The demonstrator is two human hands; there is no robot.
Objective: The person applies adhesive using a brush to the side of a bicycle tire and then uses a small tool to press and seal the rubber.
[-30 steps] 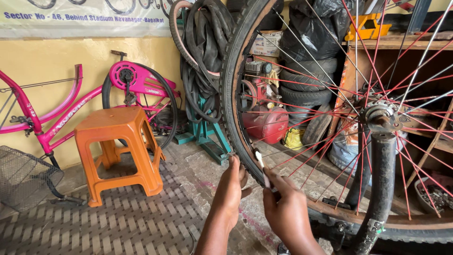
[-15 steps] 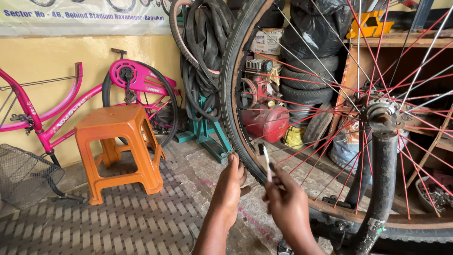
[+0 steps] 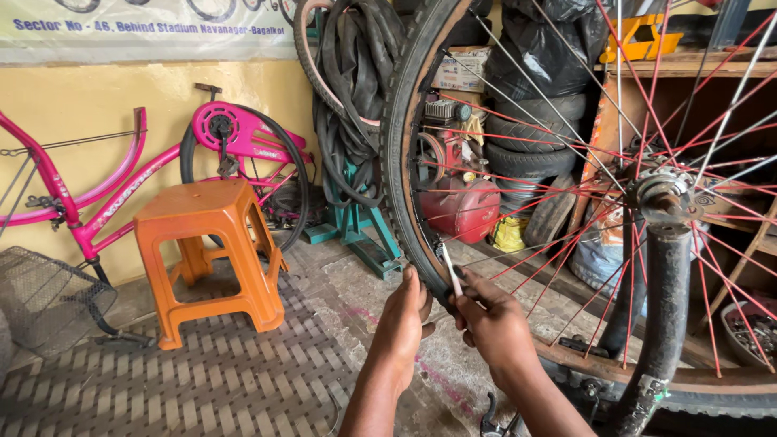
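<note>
Two hands at the tyre: left hand pressing its tread, fingers extended; right hand clenched around a thin pale lever against the rim.

Soft, even daylight — bright on the yellow wall, dim among the shelves beyond the fingers. Faint shadows under the stool. Sharp near the fingertips — no glare, slight bowing at edges.

wheel cut off top and right, pink bicycle cropped left
</note>
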